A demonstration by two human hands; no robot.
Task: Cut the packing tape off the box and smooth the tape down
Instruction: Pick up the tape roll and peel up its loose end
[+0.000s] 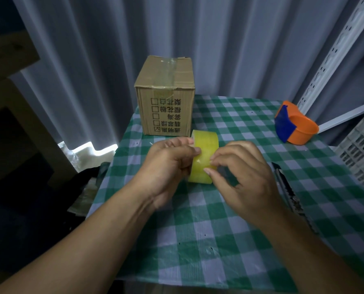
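— What is the left hand (168, 164) doing?

— It is clamping the roll of tape (204, 155), thumb on the outer face and fingers curled behind, holding it on edge above the cloth, probably so the wound surface is facing the other hand.

— And the right hand (246, 172)?

— Its fingertips (208, 171) are pressing together against the glossy yellowish band, nails down; I judge it is picking for the loose end (clear tape hides its own edge).

— Where is the box?

— The cardboard box (166, 96) is standing just beyond the roll at the far left of the checked tablecloth (219, 230), a shiny clear strip already running over its top seam and down the front. Matte, square-edged, printed upside down.

— Any cutter?

— A dark, slim knife-like tool (291, 196) is lying just right of the right wrist, untouched. Further off, an orange plastic dispenser (297, 126) with a blue flap is sitting near the table's right corner.
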